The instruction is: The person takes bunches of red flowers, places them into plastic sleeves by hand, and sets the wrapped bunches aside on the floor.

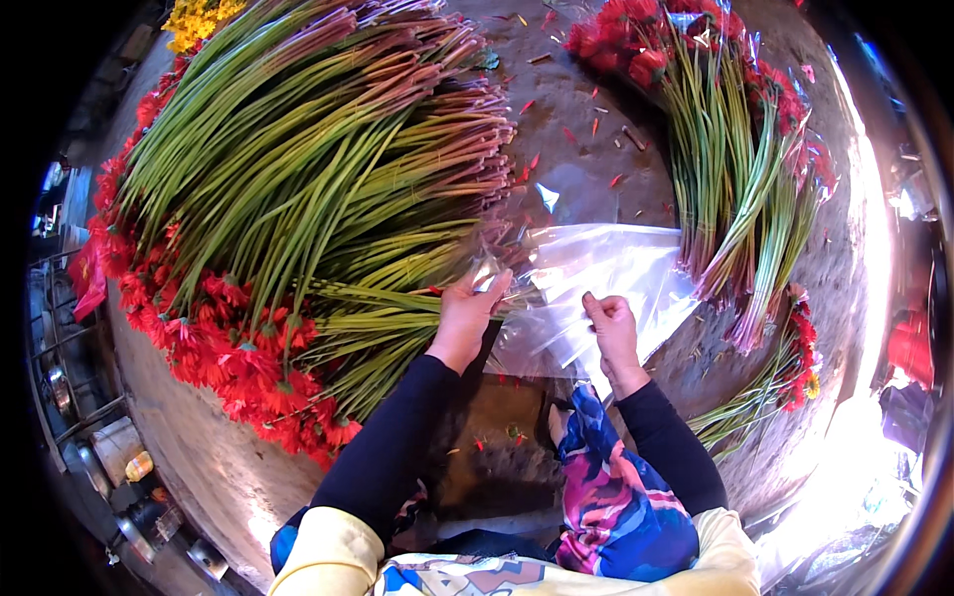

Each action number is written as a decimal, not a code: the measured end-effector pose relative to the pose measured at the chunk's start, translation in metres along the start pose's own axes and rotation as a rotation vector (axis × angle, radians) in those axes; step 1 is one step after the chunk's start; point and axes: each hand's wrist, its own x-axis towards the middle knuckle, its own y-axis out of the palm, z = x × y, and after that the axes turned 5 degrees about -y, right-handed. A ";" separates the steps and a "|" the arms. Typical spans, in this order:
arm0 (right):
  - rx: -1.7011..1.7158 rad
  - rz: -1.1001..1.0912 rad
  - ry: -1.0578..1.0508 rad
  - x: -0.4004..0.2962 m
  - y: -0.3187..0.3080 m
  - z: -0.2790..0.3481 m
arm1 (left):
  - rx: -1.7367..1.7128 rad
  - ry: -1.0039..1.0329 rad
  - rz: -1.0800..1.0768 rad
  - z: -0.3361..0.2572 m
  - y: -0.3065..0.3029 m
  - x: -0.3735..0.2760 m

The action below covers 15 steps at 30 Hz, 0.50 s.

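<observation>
My left hand (468, 316) is closed on the gathered end of a clear plastic sleeve, by the stem ends of the big pile of red gerbera-like flowers (246, 365). Long green stems (298, 186) of that pile spread out beyond and left of it. My right hand (611, 324) is over the clear plastic sleeve (604, 261), thumb and fingers pinched together; whether they grip the film cannot be told. The sleeve lies spread between my hands and the wrapped bunches.
Red flower bunches in clear wrap (708, 149) lie at the upper right. A smaller loose bunch (801, 350) is at the lower right. Yellow flowers (197, 22) show at the top left. Petals and stem bits litter the floor. A metal rack (56, 335) stands at the far left.
</observation>
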 end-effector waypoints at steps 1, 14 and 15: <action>-0.209 -0.140 -0.156 -0.003 0.004 0.010 | 0.073 0.054 -0.074 0.001 -0.002 -0.001; 0.342 0.239 0.057 -0.002 0.025 0.094 | 0.505 0.138 0.134 -0.039 0.010 -0.022; 0.508 0.171 0.138 0.005 0.022 0.093 | 0.575 0.205 0.097 -0.031 -0.001 -0.015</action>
